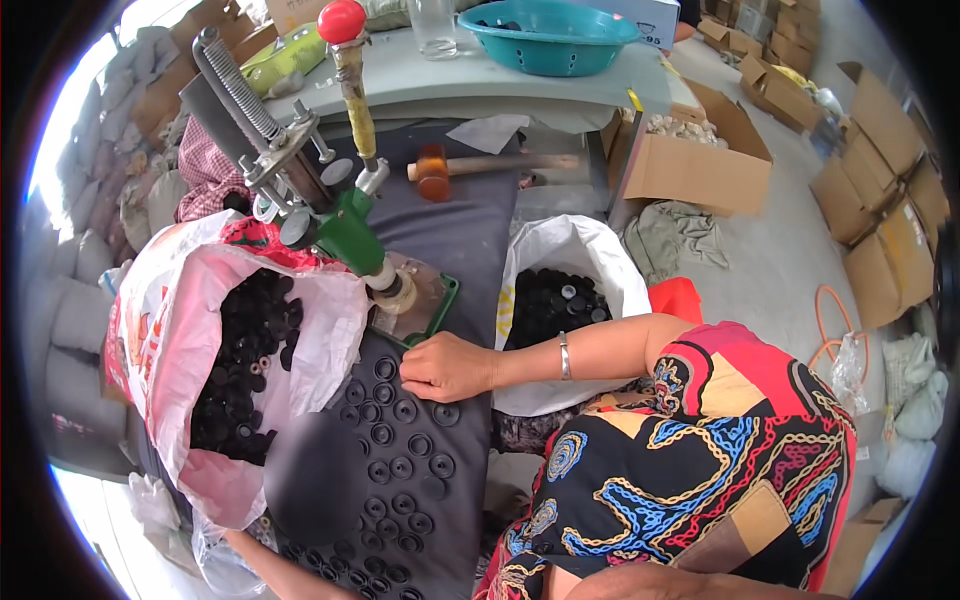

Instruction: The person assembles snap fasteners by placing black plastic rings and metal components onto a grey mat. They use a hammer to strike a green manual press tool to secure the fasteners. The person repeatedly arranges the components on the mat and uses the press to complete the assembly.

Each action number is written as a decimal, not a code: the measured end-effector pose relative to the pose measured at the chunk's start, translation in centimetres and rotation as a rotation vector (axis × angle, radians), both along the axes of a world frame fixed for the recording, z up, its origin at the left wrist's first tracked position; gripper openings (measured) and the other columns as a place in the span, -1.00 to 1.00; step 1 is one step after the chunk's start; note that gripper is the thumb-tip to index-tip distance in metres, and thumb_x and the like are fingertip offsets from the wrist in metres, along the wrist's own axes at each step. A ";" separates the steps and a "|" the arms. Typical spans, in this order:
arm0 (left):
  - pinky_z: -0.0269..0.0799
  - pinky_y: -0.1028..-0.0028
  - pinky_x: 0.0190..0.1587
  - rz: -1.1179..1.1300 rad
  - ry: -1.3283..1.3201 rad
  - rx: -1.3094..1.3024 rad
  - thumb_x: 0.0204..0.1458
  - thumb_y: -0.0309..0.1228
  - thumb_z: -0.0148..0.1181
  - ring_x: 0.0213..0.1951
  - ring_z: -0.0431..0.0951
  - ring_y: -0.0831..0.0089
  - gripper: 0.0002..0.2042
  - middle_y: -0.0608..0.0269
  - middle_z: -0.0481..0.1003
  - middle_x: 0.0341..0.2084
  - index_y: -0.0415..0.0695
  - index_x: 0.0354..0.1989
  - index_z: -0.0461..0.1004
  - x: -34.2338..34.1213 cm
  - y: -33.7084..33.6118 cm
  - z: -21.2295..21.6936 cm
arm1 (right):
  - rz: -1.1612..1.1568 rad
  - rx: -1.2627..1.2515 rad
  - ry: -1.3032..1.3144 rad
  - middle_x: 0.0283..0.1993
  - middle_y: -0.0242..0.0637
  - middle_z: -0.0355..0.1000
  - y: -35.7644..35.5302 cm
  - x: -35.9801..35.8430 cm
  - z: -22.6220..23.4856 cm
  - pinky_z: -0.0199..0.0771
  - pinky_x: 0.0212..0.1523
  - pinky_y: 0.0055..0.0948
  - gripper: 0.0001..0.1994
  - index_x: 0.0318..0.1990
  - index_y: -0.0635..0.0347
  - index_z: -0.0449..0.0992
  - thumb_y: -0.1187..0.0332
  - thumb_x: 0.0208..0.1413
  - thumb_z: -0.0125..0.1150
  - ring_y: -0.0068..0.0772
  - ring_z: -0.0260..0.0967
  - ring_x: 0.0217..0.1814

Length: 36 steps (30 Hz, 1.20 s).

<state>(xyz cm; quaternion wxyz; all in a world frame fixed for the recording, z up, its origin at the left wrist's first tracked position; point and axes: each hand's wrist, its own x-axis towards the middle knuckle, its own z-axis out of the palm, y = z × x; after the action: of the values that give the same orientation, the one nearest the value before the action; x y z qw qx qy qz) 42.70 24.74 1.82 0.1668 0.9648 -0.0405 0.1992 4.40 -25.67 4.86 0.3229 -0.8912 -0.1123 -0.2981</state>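
Observation:
My right hand (443, 367), with a bangle on the wrist, is closed beside the base of a green hand press (350, 235) with a red knob. Anything inside its curled fingers is hidden. Under and around it, several round black caps (402, 468) lie spread on a dark cloth (455, 520). My left forearm (285, 578) enters at the lower left, next to a clear plastic bag (222, 565); its hand is hidden. Near it stands a white and red sack (170, 330) filled with black caps (235, 360). A grey blur covers part of the cloth.
A white sack (625, 270) of black pieces stands right of the cloth. Beyond the press lies a mallet (434, 172). A teal basin (548, 45) and a glass (433, 25) stand on the far table. Cardboard boxes (700, 165) stand at the right.

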 end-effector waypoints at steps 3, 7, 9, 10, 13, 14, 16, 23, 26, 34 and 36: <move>0.45 0.04 -0.19 0.020 0.008 -0.027 0.15 -0.19 -0.07 -0.20 0.55 0.03 -0.68 0.08 0.57 -0.24 0.02 -0.08 0.55 0.1 -0.2 0.1 | -0.011 -0.011 0.016 -0.53 -0.24 0.29 0.1 0.5 0.3 0.37 -0.43 -0.21 -0.81 -0.49 0.21 0.35 0.36 0.03 0.21 -0.15 0.36 -0.42; 0.45 0.04 -0.17 0.035 0.020 -0.087 0.14 -0.20 -0.08 -0.18 0.55 0.02 -0.68 0.08 0.56 -0.22 0.01 -0.08 0.55 0.1 -0.7 0.0 | -0.005 -0.013 0.042 -0.53 -0.23 0.31 0.3 0.1 0.2 0.38 -0.40 -0.19 -0.80 -0.51 0.21 0.34 0.35 0.03 0.20 -0.12 0.38 -0.41; 0.45 0.03 -0.16 0.043 0.026 -0.112 0.14 -0.20 -0.08 -0.17 0.54 0.02 -0.68 0.08 0.56 -0.22 0.00 -0.08 0.55 -0.3 -0.8 -0.1 | 0.000 -0.013 0.039 -0.53 -0.22 0.32 0.4 0.1 0.3 0.39 -0.39 -0.18 -0.79 -0.52 0.21 0.34 0.34 0.03 0.19 -0.11 0.38 -0.41; 0.45 0.03 -0.16 0.047 0.027 -0.134 0.14 -0.20 -0.08 -0.17 0.54 0.02 -0.68 0.08 0.56 -0.21 0.00 -0.07 0.55 -0.2 -0.7 0.2 | 0.005 -0.016 0.029 -0.53 -0.21 0.32 0.5 0.3 0.3 0.39 -0.39 -0.18 -0.79 -0.52 0.21 0.34 0.34 0.03 0.19 -0.11 0.38 -0.41; 0.45 0.03 -0.14 0.048 0.030 -0.193 0.14 -0.21 -0.08 -0.16 0.54 0.02 -0.68 0.08 0.56 -0.20 -0.01 -0.07 0.54 -0.4 -1.0 0.0 | 0.005 -0.016 0.028 -0.53 -0.21 0.32 0.3 0.2 0.5 0.39 -0.39 -0.18 -0.79 -0.52 0.22 0.33 0.34 0.03 0.19 -0.11 0.38 -0.41; 0.45 0.03 -0.14 0.043 0.039 -0.211 0.14 -0.21 -0.08 -0.15 0.54 0.02 -0.68 0.08 0.56 -0.20 -0.01 -0.07 0.54 -0.4 -1.3 -0.1 | 0.003 -0.015 0.035 -0.53 -0.21 0.31 0.3 0.1 0.6 0.38 -0.39 -0.18 -0.79 -0.52 0.22 0.33 0.34 0.03 0.19 -0.11 0.38 -0.41; 0.45 0.02 -0.13 0.043 0.041 -0.268 0.14 -0.21 -0.08 -0.14 0.54 0.01 -0.68 0.08 0.56 -0.19 -0.02 -0.07 0.54 -0.4 -1.1 0.1 | 0.004 -0.015 0.030 -0.53 -0.21 0.31 0.5 0.1 0.5 0.38 -0.39 -0.19 -0.79 -0.52 0.22 0.33 0.35 0.04 0.18 -0.10 0.37 -0.42; 0.45 0.01 -0.10 0.041 0.039 -0.481 0.13 -0.23 -0.09 -0.12 0.54 0.01 -0.68 0.08 0.56 -0.17 -0.04 -0.07 0.53 0.2 -2.3 -0.1 | -0.004 -0.024 0.036 -0.53 -0.21 0.31 0.4 0.3 0.5 0.39 -0.39 -0.19 -0.79 -0.52 0.22 0.33 0.35 0.05 0.19 -0.11 0.38 -0.41; 0.44 0.01 -0.09 0.053 0.045 -0.539 0.13 -0.23 -0.09 -0.10 0.53 0.01 -0.67 0.08 0.56 -0.16 -0.04 -0.06 0.53 0.2 -2.7 0.1 | -0.005 -0.009 0.037 -0.53 -0.21 0.31 0.3 0.2 0.2 0.39 -0.39 -0.19 -0.80 -0.51 0.22 0.34 0.35 0.05 0.19 -0.11 0.38 -0.41; 0.44 -0.01 -0.05 -0.002 0.033 -0.843 0.12 -0.25 -0.10 -0.07 0.53 0.00 -0.67 0.07 0.55 -0.13 -0.07 -0.06 0.52 0.8 -3.6 1.5 | -0.004 0.024 0.030 -0.52 -0.22 0.33 0.2 0.2 0.6 0.41 -0.38 -0.19 -0.82 -0.50 0.21 0.36 0.36 0.04 0.17 -0.11 0.39 -0.41; 0.44 -0.01 -0.04 -0.049 0.008 -1.011 0.12 -0.26 -0.10 -0.06 0.53 0.00 -0.67 0.07 0.55 -0.12 -0.07 -0.06 0.52 0.3 -1.8 2.5 | -0.007 -0.028 0.007 -0.52 -0.21 0.33 0.4 0.7 0.6 0.41 -0.38 -0.20 -0.83 -0.51 0.21 0.36 0.35 0.03 0.16 -0.11 0.39 -0.41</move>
<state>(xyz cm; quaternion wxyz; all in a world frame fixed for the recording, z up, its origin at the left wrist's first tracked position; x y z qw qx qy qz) 42.96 22.95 4.31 0.6177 0.7630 0.0389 0.1864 5.09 -25.26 5.45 0.3098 -0.8970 -0.1124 -0.2945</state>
